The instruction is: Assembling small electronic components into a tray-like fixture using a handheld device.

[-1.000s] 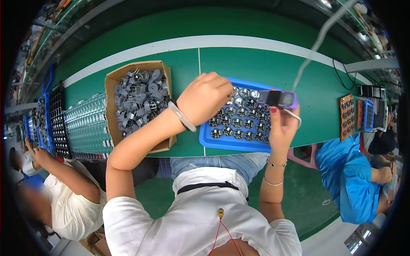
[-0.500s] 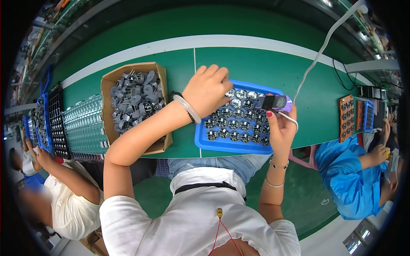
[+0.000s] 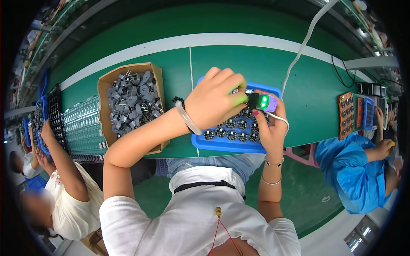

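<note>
Over a blue tray (image 3: 213, 148), my right hand (image 3: 272, 128) grips a small black-and-purple corded device (image 3: 259, 101). Two bright green lights glow on its upper face, and a white cord loops round from it past my fingers. My left hand (image 3: 220, 100) is at the device's left end, palm down, its fingers curled and pressed together. Whatever those fingertips hold is hidden behind the hand. Rows of round, shiny black parts (image 3: 231, 124) fill the tray under both hands. Left of it stands a cardboard box (image 3: 160, 91) heaped with grey round parts with metal pins (image 3: 131, 100).
A thick white cable (image 3: 299, 53) comes down from the upper right toward the device. Clear plastic trays (image 3: 84, 123) lie left of the box. Farther right is an orange tray of round parts (image 3: 346, 116). People sit on both sides, one in a blue garment (image 3: 352, 175).
My left hand has moved right and down to the device's end. The device has shifted slightly left, and its green lights have come on. The tray has slid slightly left.
</note>
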A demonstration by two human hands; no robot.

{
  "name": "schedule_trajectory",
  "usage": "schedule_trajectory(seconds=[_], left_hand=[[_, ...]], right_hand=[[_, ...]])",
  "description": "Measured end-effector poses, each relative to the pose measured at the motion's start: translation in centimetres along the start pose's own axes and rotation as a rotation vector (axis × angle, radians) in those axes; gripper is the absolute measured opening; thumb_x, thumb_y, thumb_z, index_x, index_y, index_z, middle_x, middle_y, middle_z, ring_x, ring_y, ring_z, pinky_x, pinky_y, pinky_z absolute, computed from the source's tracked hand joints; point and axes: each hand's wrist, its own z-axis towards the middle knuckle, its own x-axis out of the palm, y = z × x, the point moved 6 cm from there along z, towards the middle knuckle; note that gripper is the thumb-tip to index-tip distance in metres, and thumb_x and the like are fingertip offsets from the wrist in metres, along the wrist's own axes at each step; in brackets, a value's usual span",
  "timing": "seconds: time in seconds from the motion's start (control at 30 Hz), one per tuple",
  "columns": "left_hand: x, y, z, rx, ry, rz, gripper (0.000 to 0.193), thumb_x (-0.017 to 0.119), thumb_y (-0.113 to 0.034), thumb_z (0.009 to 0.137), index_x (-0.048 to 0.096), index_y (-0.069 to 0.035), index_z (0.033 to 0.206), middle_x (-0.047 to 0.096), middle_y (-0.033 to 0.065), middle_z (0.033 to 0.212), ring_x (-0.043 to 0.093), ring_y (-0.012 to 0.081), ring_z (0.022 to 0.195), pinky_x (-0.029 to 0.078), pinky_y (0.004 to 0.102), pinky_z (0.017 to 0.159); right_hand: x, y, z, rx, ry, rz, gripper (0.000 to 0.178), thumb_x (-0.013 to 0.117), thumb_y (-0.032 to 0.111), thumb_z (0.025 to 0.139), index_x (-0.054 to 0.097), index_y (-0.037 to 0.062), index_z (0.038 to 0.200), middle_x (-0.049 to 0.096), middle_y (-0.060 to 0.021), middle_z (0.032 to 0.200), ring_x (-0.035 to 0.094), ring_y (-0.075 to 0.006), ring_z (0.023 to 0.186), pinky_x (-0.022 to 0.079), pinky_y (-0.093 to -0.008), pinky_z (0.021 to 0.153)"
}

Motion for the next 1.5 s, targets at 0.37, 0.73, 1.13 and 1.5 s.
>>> schedule_trajectory(seconds=[0.37, 0.73, 1.13, 1.5], left_hand=[[2.1, 2.6, -1.1, -0.038, 0.086, 0.201, 0.011, 0.068, -0.014, 0.063, 0.06, -0.008, 0.06, 0.05, 0.0018, 0.079, 0.048, 0.0191, 0.081, 0.036, 0.0334, 0.072], [3.3, 2.8, -0.5, -0.069, 0.139, 0.217, 0.009, 0.065, -0.016, 0.064, 0.061, -0.009, 0.06, 0.05, 0.0046, 0.078, 0.049, 0.0209, 0.084, 0.036, 0.0339, 0.075], [2.0, -0.5, 1.3, 0.094, 0.024, 0.081, 0.013, 0.07, -0.014, 0.064, 0.063, -0.012, 0.074, 0.049, -0.0007, 0.082, 0.049, 0.0175, 0.079, 0.036, 0.0324, 0.076], [3.5, 1.4, 0.6, 0.041, 0.125, 0.226, 0.005, 0.064, -0.012, 0.067, 0.061, -0.01, 0.064, 0.05, 0.0012, 0.079, 0.049, 0.0181, 0.081, 0.037, 0.0332, 0.076]], right_hand=[[-3.3, -0.1, -0.6, -0.053, -0.223, 0.135, 0.038, 0.056, 0.003, 0.088, 0.042, -0.0016, 0.122, 0.055, -0.0175, 0.12, 0.053, -0.0197, 0.109, 0.039, -0.0299, 0.095], [-3.2, -1.3, -1.3, -0.003, -0.154, 0.121, 0.038, 0.059, -0.002, 0.085, 0.043, -0.004, 0.119, 0.054, -0.0172, 0.119, 0.052, -0.0206, 0.112, 0.038, -0.0312, 0.097], [-2.1, -0.5, -0.4, -0.028, -0.035, -0.069, 0.037, 0.056, -0.007, 0.083, 0.045, -0.0034, 0.118, 0.054, -0.0166, 0.12, 0.051, -0.021, 0.112, 0.039, -0.0333, 0.098], [-5.1, -1.2, -1.1, -0.086, -0.31, 0.058, 0.036, 0.055, 0.002, 0.088, 0.042, -0.0022, 0.121, 0.055, -0.0171, 0.119, 0.053, -0.0211, 0.11, 0.04, -0.0327, 0.096]])
